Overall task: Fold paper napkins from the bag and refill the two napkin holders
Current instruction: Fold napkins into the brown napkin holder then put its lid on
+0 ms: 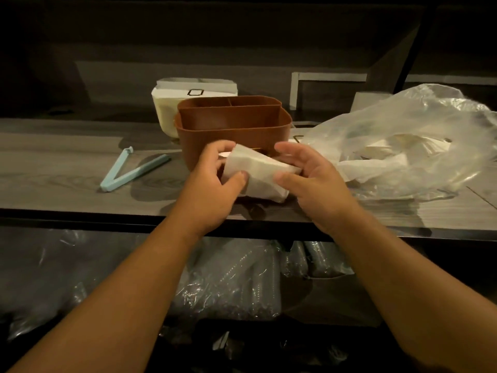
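The refill looked barely begun: the ribbed brown holder (234, 130) just beyond both hands stood seemingly empty, the white holder (164, 109) behind it, while the left hand (215, 181) and right hand (312, 181) pinched one soft, creased napkin (258, 173) mid-fold, the crinkly clear bag (403, 146) beside the right.

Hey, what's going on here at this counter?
A person is folding a paper napkin with both hands, left hand and right hand each keeping a grip on an end, just in front of the brown holder. The brown holder looks unfilled from here. A white holder stands behind it. The plastic bag with more napkins lies open to the right, and a blue clip lies open on the counter to the left.
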Demonstrator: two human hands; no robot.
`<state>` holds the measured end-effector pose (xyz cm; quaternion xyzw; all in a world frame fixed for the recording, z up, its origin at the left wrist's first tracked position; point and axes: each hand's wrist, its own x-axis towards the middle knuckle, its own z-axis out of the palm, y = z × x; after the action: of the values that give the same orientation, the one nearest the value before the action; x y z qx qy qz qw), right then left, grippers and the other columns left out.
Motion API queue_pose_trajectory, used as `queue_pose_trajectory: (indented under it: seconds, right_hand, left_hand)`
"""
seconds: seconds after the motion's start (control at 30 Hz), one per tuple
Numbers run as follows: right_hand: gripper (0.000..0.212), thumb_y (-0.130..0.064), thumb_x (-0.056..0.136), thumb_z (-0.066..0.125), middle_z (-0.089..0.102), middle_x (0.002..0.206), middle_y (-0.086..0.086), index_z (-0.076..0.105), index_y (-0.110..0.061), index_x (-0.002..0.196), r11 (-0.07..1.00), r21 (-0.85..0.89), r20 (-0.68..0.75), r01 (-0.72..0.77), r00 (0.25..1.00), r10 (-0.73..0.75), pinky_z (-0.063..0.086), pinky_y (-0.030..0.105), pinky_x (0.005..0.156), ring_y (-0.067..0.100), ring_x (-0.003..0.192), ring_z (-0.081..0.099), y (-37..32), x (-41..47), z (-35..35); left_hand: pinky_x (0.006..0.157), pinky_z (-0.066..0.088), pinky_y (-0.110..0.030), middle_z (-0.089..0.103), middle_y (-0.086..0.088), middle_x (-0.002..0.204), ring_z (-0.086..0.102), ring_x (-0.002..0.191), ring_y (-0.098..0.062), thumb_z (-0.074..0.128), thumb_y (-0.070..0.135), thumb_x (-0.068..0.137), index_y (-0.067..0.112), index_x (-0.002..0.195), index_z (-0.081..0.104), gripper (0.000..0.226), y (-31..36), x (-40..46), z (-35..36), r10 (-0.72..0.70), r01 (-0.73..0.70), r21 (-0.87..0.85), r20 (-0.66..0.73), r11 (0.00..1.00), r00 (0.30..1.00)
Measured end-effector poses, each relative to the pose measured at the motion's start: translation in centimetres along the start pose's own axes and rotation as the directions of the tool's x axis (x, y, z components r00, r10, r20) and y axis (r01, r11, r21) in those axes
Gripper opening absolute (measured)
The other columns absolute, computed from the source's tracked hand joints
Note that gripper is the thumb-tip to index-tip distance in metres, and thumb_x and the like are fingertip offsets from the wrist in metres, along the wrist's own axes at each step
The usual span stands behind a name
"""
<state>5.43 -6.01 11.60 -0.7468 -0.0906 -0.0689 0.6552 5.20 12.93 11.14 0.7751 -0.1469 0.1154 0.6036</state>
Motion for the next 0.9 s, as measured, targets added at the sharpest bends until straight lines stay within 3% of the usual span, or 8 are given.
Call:
queue_pose_trajectory:
  seconds: [0.2,0.37,0.5,0.6,0.7,0.8,0.9]
  right_hand:
    - [0.056,-0.010,0.093,0.068,0.054,0.135,-0.014,0.050,-0.042,0.136,0.993,-0.112,0.005,-0.035,0.999,0.036,0.059,0.034,0.091,0.015,0.118,0.058,0.3,0.2,0.2]
    - [0.058,-0.012,0.094,0.067,0.051,0.134,-0.016,0.047,-0.047,0.136,0.980,-0.196,0.051,-0.009,0.999,0.019,0.061,0.028,0.083,0.012,0.111,0.059,0.3,0.0,0.5]
    - [0.056,-0.012,0.098,0.062,0.048,0.134,-0.017,0.045,-0.049,0.136,0.970,-0.242,0.101,0.032,0.995,-0.007,0.060,0.024,0.083,0.009,0.108,0.058,0.1,-0.5,0.7]
    - [0.056,-0.011,0.099,0.060,0.047,0.130,-0.020,0.043,-0.055,0.130,0.965,-0.257,0.137,0.059,0.990,-0.024,0.057,0.018,0.081,0.006,0.106,0.056,-0.2,-0.8,0.8]
    - [0.055,-0.014,0.099,0.060,0.049,0.127,-0.023,0.046,-0.057,0.131,0.962,-0.267,0.150,0.058,0.989,-0.018,0.060,0.024,0.082,0.008,0.101,0.059,-0.3,-1.1,0.9]
    - [0.052,-0.019,0.100,0.058,0.045,0.138,-0.020,0.046,-0.053,0.137,0.923,-0.374,0.140,0.087,0.989,-0.036,0.055,0.031,0.096,0.009,0.113,0.055,-0.3,-1.2,1.0]
    - [0.054,-0.021,0.101,0.058,0.040,0.147,-0.017,0.042,-0.048,0.145,0.892,-0.441,0.138,0.099,0.990,-0.042,0.047,0.019,0.095,0.004,0.115,0.048,-0.3,-1.1,1.1]
  left_hand:
    - [0.084,0.053,-0.024,0.045,0.008,0.129,0.052,0.108,-0.007,0.062,0.022,0.096,0.039,0.132,0.037,0.047,-0.6,0.1,0.0,-0.002,-0.007,0.173,0.052,0.985,0.999]
    - [0.077,0.058,-0.023,0.038,0.006,0.132,0.053,0.110,-0.011,0.067,0.022,0.093,0.046,0.130,0.026,0.060,-0.9,-0.2,-0.1,0.015,-0.017,0.117,0.012,0.993,1.000]
    - [0.071,0.056,-0.013,0.035,0.006,0.132,0.051,0.110,-0.012,0.069,0.019,0.092,0.050,0.132,0.023,0.069,-0.8,-0.5,0.0,0.053,-0.051,0.131,-0.011,0.990,0.999]
    - [0.074,0.052,-0.010,0.035,0.007,0.127,0.048,0.111,-0.007,0.070,0.018,0.090,0.049,0.137,0.030,0.069,-0.8,-0.7,0.1,0.093,-0.090,0.192,-0.008,0.977,0.996]
    - [0.076,0.046,-0.001,0.039,0.010,0.119,0.049,0.107,-0.002,0.071,0.014,0.088,0.045,0.130,0.047,0.057,-0.9,-0.7,0.0,0.135,-0.129,0.209,-0.011,0.969,0.991]
    - [0.077,0.043,-0.001,0.045,0.014,0.114,0.053,0.101,0.003,0.070,0.015,0.087,0.042,0.114,0.059,0.040,-1.1,-0.4,0.0,0.147,-0.141,0.227,-0.008,0.964,0.989]
    - [0.074,0.043,0.000,0.049,0.013,0.114,0.054,0.100,0.002,0.069,0.016,0.087,0.040,0.109,0.060,0.034,-1.1,-0.2,0.0,0.139,-0.133,0.272,-0.001,0.953,0.990]
